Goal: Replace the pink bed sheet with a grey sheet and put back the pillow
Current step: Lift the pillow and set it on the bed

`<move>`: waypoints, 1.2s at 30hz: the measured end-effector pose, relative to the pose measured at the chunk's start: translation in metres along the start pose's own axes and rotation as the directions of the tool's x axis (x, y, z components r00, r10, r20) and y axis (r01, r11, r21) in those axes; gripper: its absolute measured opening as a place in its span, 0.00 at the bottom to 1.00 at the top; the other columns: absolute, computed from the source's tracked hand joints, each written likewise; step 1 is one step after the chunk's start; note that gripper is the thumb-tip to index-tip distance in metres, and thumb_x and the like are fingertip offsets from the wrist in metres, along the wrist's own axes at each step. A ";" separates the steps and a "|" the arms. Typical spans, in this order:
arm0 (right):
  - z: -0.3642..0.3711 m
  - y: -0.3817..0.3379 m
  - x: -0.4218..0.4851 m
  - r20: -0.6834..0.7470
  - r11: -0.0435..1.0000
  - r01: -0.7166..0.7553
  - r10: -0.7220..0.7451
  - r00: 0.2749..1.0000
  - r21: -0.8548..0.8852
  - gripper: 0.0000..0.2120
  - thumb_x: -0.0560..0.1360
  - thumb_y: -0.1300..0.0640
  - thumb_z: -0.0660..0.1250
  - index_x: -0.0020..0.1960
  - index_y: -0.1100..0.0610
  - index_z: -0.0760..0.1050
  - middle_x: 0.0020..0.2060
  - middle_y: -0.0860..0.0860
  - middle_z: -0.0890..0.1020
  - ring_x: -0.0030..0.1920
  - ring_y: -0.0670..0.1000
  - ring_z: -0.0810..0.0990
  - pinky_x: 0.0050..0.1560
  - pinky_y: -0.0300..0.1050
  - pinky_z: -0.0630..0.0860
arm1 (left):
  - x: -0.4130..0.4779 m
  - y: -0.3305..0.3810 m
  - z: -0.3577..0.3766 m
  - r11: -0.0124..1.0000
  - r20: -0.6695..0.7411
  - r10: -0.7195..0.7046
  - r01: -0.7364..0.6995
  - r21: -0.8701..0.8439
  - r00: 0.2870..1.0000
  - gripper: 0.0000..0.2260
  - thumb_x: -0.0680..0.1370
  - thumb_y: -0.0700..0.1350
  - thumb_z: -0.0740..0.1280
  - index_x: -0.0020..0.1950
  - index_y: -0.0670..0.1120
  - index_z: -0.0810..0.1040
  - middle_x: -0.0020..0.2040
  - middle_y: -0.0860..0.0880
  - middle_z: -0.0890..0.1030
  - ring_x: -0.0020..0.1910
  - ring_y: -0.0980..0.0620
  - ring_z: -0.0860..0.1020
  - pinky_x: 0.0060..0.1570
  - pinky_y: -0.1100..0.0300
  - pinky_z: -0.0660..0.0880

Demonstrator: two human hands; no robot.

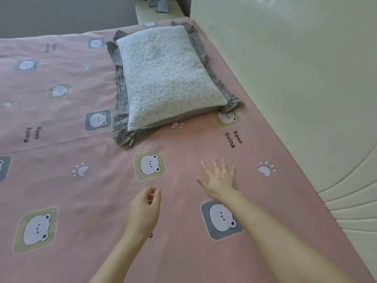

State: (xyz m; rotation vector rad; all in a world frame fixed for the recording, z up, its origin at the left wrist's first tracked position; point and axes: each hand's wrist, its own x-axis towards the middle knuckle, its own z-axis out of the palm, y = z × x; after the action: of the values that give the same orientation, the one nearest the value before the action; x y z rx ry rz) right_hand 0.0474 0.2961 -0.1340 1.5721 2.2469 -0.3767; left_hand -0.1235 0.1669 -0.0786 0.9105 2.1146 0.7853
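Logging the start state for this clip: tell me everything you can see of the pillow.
The pillow is a plump whitish rectangle in a crinkly textured cover, with wrinkled grey fabric, like a frill, around its edges. It lies flat on the pink sheet, close beside the cream headboard. The left hand and right hand are both short of it.

Shows matt, smooth pink cloth in the sheet (106, 193), rough crinkled fabric on the pillow (169, 78), crumpled grey cloth frill (120, 99), smooth faintly glossy headboard (295, 78).
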 end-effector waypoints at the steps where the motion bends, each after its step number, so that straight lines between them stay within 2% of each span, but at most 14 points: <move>1: 0.010 -0.001 0.023 -0.014 1.000 0.000 0.000 1.000 -0.025 0.31 0.78 0.34 0.41 0.77 0.44 0.38 0.77 0.56 0.45 0.76 0.61 0.42 0.72 0.65 0.43 | 0.018 -0.006 0.005 0.999 -0.003 0.018 -0.018 0.031 1.000 0.07 0.80 0.46 0.60 0.47 0.49 0.76 0.41 0.55 0.79 0.44 0.54 0.76 0.37 0.68 0.67; 3: 0.030 -0.001 0.067 -0.029 0.997 -0.011 0.009 1.000 -0.071 0.33 0.77 0.33 0.40 0.76 0.45 0.36 0.77 0.57 0.44 0.76 0.61 0.41 0.71 0.67 0.41 | 0.055 -0.016 0.016 0.993 -0.009 0.052 -0.051 0.104 0.999 0.06 0.80 0.45 0.60 0.46 0.49 0.76 0.40 0.55 0.78 0.44 0.53 0.75 0.37 0.69 0.67; 5: 0.055 0.003 0.103 -0.093 0.993 -0.015 0.004 0.996 -0.116 0.34 0.76 0.32 0.38 0.77 0.45 0.36 0.77 0.57 0.44 0.76 0.61 0.40 0.71 0.68 0.41 | 0.096 -0.024 0.028 0.982 -0.033 0.088 -0.081 0.170 0.996 0.07 0.80 0.45 0.60 0.47 0.47 0.77 0.42 0.52 0.79 0.46 0.50 0.76 0.38 0.62 0.68; 6: 0.070 0.006 0.115 -0.173 0.991 -0.015 -0.008 0.985 -0.131 0.34 0.76 0.31 0.38 0.77 0.45 0.39 0.77 0.58 0.45 0.76 0.61 0.42 0.71 0.68 0.42 | 0.116 -0.027 0.033 0.970 -0.075 0.126 -0.107 0.217 0.989 0.08 0.80 0.45 0.61 0.49 0.46 0.78 0.45 0.50 0.80 0.48 0.47 0.77 0.40 0.58 0.68; 8: 0.091 0.012 0.127 -0.331 0.995 -0.015 -0.019 0.943 -0.097 0.33 0.75 0.32 0.40 0.77 0.45 0.50 0.76 0.59 0.55 0.76 0.62 0.50 0.71 0.68 0.46 | 0.159 -0.032 0.044 0.918 -0.162 0.219 -0.147 0.368 0.962 0.10 0.79 0.47 0.61 0.54 0.44 0.79 0.52 0.43 0.80 0.52 0.40 0.75 0.47 0.53 0.68; 10: 0.100 0.015 0.132 -0.390 0.999 0.028 -0.038 0.920 -0.032 0.31 0.75 0.35 0.45 0.75 0.45 0.59 0.74 0.59 0.61 0.75 0.61 0.56 0.71 0.68 0.49 | 0.196 -0.029 0.052 0.865 -0.212 0.237 -0.107 0.490 0.948 0.14 0.79 0.49 0.61 0.60 0.43 0.77 0.57 0.37 0.76 0.57 0.37 0.71 0.55 0.50 0.66; 12: 0.101 0.017 0.135 -0.428 0.999 0.051 -0.050 0.902 -0.009 0.29 0.76 0.36 0.48 0.74 0.45 0.62 0.74 0.59 0.62 0.74 0.61 0.57 0.71 0.67 0.50 | 0.231 -0.013 0.057 0.855 -0.248 0.213 -0.057 0.516 0.945 0.18 0.80 0.52 0.59 0.64 0.44 0.73 0.61 0.37 0.72 0.62 0.38 0.68 0.61 0.49 0.63; 15: 0.099 0.018 0.137 -0.454 0.998 0.065 -0.059 0.889 -0.003 0.29 0.75 0.38 0.51 0.74 0.46 0.62 0.74 0.60 0.62 0.74 0.62 0.57 0.71 0.67 0.50 | 0.290 0.013 0.060 0.872 -0.324 0.131 0.047 0.488 0.937 0.23 0.80 0.58 0.56 0.70 0.46 0.67 0.68 0.38 0.67 0.68 0.39 0.63 0.66 0.45 0.59; 18: 0.101 0.020 0.136 -0.460 0.998 0.066 -0.067 0.885 -0.018 0.29 0.75 0.38 0.52 0.74 0.46 0.62 0.74 0.60 0.62 0.74 0.62 0.58 0.71 0.67 0.51 | 0.340 0.032 0.052 0.909 -0.370 -0.026 0.176 0.378 0.929 0.32 0.78 0.66 0.52 0.76 0.49 0.55 0.72 0.38 0.61 0.71 0.38 0.59 0.68 0.42 0.56; 21: 0.099 0.020 0.137 -0.475 0.998 0.066 -0.063 0.878 -0.011 0.29 0.75 0.39 0.53 0.73 0.47 0.63 0.74 0.60 0.62 0.74 0.62 0.58 0.71 0.68 0.51 | 0.373 0.051 0.046 0.928 -0.343 -0.178 0.273 0.252 0.922 0.41 0.73 0.73 0.49 0.78 0.50 0.45 0.72 0.37 0.62 0.71 0.38 0.62 0.67 0.42 0.59; 26: 0.099 0.018 0.137 -0.482 0.998 0.066 -0.066 0.874 -0.016 0.29 0.74 0.39 0.53 0.73 0.47 0.63 0.73 0.60 0.62 0.74 0.62 0.59 0.70 0.68 0.51 | 0.389 0.053 0.045 0.923 -0.338 -0.275 0.346 0.168 0.900 0.51 0.65 0.79 0.52 0.78 0.51 0.41 0.70 0.35 0.65 0.68 0.38 0.67 0.63 0.46 0.66; 29: 0.100 0.018 0.138 -0.487 0.998 0.060 -0.063 0.871 -0.023 0.29 0.74 0.39 0.53 0.73 0.47 0.63 0.73 0.60 0.63 0.73 0.62 0.60 0.70 0.68 0.51 | 0.390 0.040 0.040 0.962 -0.332 -0.233 0.266 0.055 0.914 0.51 0.64 0.76 0.61 0.77 0.49 0.48 0.68 0.43 0.71 0.65 0.41 0.72 0.62 0.51 0.69; 33: 0.102 0.019 0.139 -0.507 0.998 0.060 -0.067 0.859 -0.030 0.29 0.74 0.39 0.53 0.73 0.47 0.64 0.73 0.60 0.63 0.73 0.62 0.60 0.71 0.67 0.51 | 0.380 0.031 0.044 0.989 -0.414 -0.112 0.061 -0.134 0.903 0.35 0.66 0.69 0.69 0.66 0.52 0.66 0.54 0.56 0.78 0.55 0.49 0.78 0.50 0.61 0.71; 36: 0.101 0.021 0.143 -0.524 0.997 0.069 -0.067 0.849 -0.017 0.28 0.75 0.39 0.53 0.73 0.46 0.64 0.73 0.60 0.64 0.73 0.62 0.60 0.71 0.67 0.51 | 0.364 0.032 0.046 0.980 -0.455 -0.068 -0.026 -0.197 0.888 0.27 0.66 0.65 0.72 0.58 0.52 0.73 0.48 0.59 0.79 0.49 0.55 0.79 0.46 0.64 0.72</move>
State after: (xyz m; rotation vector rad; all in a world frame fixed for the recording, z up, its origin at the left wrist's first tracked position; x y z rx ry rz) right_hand 0.0376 0.3809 -0.2879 1.7621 2.7060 0.0510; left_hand -0.2630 0.4815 -0.2105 0.6342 2.3826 1.2793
